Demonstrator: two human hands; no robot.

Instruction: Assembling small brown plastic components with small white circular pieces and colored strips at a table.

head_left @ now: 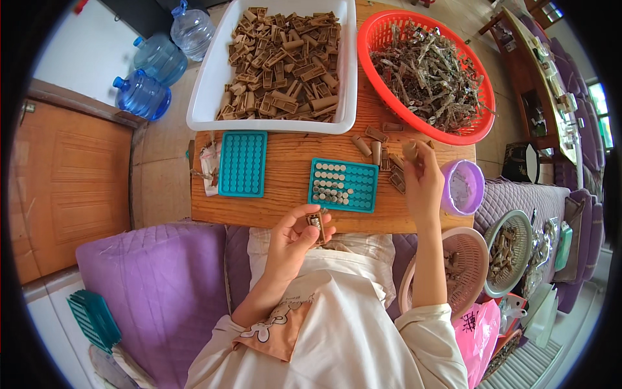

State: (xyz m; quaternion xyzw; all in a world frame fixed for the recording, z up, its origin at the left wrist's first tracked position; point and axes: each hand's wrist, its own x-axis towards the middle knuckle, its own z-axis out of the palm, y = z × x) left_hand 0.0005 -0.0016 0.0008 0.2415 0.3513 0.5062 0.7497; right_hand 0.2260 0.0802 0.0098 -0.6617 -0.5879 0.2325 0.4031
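While our left hand (291, 238) sits at the near edge of the wooden counter (288, 155), its grip is pressed around an open brown casing (322, 235) that shows silvery metal inside, thumb on one side and fingers on the other. Our right hand (424, 178) is raised farther to the right, near the purple bowl (479, 194), and its grip pinches a tan piece (410, 152) between thumb and fingers; we cannot tell that piece's full shape, since the fingers partly cover it.

Just beyond our left hand lies a teal tray (364, 187) of round pockets, with pale and silvery discs (330, 192) gathered toward its left side. A second teal tray (243, 162) with similar pockets lies to its left, apart from it. Between the first tray and our right hand, loose brown casings (376, 153) are scattered on the wood.

Along the far side we see a white bin (272, 125) heaped with brown casings, and beside it a red basket (369, 65) full of crumpled, silvery-brown strips (427, 71). Down on our right stand a pink basket (471, 285) and a grey-green basket (526, 236), both holding small pieces.
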